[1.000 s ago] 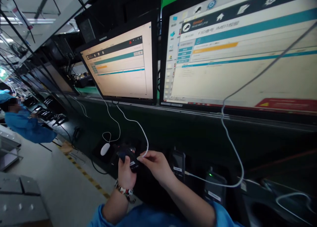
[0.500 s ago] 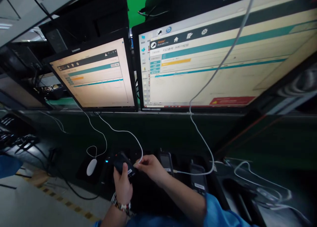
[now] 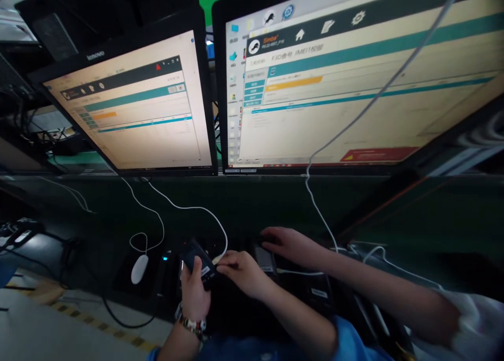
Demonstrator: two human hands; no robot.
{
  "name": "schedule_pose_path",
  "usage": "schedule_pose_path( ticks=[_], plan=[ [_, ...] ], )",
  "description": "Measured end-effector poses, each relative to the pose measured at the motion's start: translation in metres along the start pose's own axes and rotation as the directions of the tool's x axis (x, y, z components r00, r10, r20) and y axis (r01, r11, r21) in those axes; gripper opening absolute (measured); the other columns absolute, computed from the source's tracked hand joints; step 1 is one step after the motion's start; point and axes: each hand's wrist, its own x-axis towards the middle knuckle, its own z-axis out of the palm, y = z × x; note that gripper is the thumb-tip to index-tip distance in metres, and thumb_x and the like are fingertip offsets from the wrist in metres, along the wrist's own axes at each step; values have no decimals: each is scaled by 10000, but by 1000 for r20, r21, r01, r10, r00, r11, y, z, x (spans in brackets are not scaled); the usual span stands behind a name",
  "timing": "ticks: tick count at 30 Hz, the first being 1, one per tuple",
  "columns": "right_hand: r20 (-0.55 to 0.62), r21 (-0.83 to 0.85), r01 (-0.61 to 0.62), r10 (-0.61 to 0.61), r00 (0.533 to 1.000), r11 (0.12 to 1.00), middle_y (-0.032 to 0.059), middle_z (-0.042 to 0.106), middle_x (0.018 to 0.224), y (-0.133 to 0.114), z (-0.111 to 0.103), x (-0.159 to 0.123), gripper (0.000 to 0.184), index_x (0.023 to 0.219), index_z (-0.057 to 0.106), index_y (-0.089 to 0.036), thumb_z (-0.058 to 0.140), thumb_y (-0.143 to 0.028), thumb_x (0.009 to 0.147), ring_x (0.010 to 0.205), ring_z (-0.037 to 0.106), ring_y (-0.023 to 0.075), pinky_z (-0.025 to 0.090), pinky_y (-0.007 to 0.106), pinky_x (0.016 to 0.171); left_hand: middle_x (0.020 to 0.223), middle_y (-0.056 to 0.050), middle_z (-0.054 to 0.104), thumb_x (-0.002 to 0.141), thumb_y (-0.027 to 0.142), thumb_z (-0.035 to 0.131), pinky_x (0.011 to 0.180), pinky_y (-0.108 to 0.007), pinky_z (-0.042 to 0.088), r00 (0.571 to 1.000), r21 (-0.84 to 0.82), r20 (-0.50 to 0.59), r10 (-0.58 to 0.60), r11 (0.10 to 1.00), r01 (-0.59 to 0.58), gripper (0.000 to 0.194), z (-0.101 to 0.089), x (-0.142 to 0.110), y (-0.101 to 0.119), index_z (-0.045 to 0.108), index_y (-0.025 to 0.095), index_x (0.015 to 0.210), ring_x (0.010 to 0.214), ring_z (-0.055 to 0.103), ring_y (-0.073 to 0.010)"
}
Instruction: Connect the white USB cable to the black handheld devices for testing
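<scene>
Closely together, the left hand (image 3: 192, 298) clamps a black handset (image 3: 196, 259) while the right hand (image 3: 244, 273) pinches a white cable (image 3: 218, 258) at the handset's lower end. Beside them, a white mouse (image 3: 139, 269) lies on the dark counter (image 3: 252, 214). Another person's hand (image 3: 291, 244) reaches in from the right, below a Lenovo monitor (image 3: 126, 106) and a second monitor (image 3: 354, 82).

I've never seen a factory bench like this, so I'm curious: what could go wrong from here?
Two risks seem likely. The white cable runs from the right hand up towards the monitors, so a snag might jerk the phone out of the left hand. Also, a co-worker's hand is close beside the right hand, above another handset, and could perhaps knock that handset or catch a cable.
</scene>
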Motion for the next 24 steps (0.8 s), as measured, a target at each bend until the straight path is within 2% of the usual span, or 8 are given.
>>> schedule_pose_path(
  ticks=[2,4,9,12,14,16,19,24],
  plan=[
    [67,-197,27,-14,998,980,13,632,708,10,-33,9,236,773,740,-248,827,-231,554,577,510,142,388,295,570,982,-58,710,634,507,808,753,-320,563,999,-20,7,-35,999,35,615,1,0,0,587,247,1145,872,694,-214],
    [117,-310,65,-30,993,949,2,612,696,18,-44,11,279,798,746,-260,824,-193,539,571,496,134,362,280,540,958,-53,713,645,500,803,748,-315,568,997,-27,16,-78,997,78,538,1,1,1,623,222,1068,875,694,-214],
    [320,110,91,-122,940,990,-22,595,656,8,20,-11,88,670,694,-264,777,-273,645,619,526,146,448,277,606,808,-61,711,836,380,658,634,-253,565,969,-127,33,-245,961,247,250,13,-3,6,679,138,896,718,685,-160],
    [456,195,67,-151,877,978,10,648,767,-8,57,-22,98,739,718,-238,666,-314,773,772,609,176,489,316,767,699,-57,686,942,293,489,570,-211,542,895,-253,53,-443,861,442,301,25,-9,11,679,116,790,614,652,-119],
    [459,210,61,-154,875,976,27,658,832,-12,62,-24,117,764,727,-224,654,-313,787,823,619,179,483,317,805,691,-55,683,960,283,444,556,-204,536,855,-293,58,-516,809,509,342,30,-12,13,677,120,771,604,646,-112],
    [426,208,36,-124,896,977,30,648,833,-11,59,-26,130,789,726,-211,699,-334,757,788,610,173,481,305,758,710,-59,685,947,293,470,575,-218,542,872,-267,43,-488,835,481,318,30,-12,12,679,118,783,631,652,-125],
    [357,249,-22,-71,932,968,29,647,808,-7,53,-30,213,850,729,-207,731,-383,731,751,601,175,479,300,712,777,-72,689,881,359,579,650,-255,559,947,-120,42,-319,939,322,267,20,-10,4,684,117,839,704,662,-154],
    [247,295,-84,9,969,952,43,691,767,-8,62,-41,147,730,734,-230,688,-365,762,746,622,186,486,312,741,940,-101,692,792,461,667,726,-328,572,998,109,-10,-59,992,60,337,3,-15,-12,666,190,993,828,679,-212]
  ],
)
